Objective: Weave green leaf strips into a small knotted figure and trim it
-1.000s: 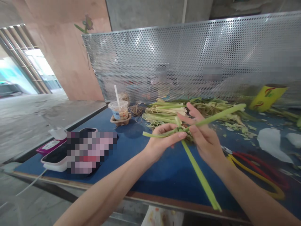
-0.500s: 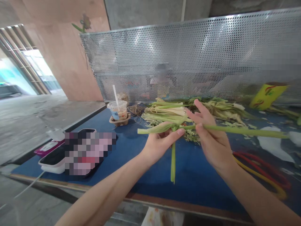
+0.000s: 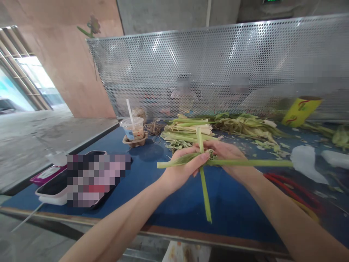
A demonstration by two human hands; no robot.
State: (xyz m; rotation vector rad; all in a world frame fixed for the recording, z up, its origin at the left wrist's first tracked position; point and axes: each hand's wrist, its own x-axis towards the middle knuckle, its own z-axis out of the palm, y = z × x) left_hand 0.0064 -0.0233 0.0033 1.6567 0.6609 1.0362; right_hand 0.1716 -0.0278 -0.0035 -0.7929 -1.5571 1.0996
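Long green leaf strips (image 3: 253,163) cross at a small folded knot (image 3: 210,154) in front of me, over the table. My left hand (image 3: 178,169) is closed on the knot, with the thumb pressed on its front. From the right, my right hand (image 3: 231,154) reaches behind the strips; its fingers curl around the back of the crossing and are partly hidden. One strip end points left, one stands up, one hangs down and one runs right across my right wrist. Behind the hands lies a pile of pale and green leaf strips (image 3: 188,127).
A lidded drink cup (image 3: 133,129) with a straw stands in a cardboard holder. Phones (image 3: 56,187) lie at the left of the blue table (image 3: 174,214). To the right are a yellow roll (image 3: 302,112), white tissue (image 3: 307,162) and red cord (image 3: 289,189). Perforated metal (image 3: 163,65) screens the back.
My right hand has gone from pinching the right-hand strip to behind the knot. A strip now stands upright at the crossing. The view has shifted slightly.
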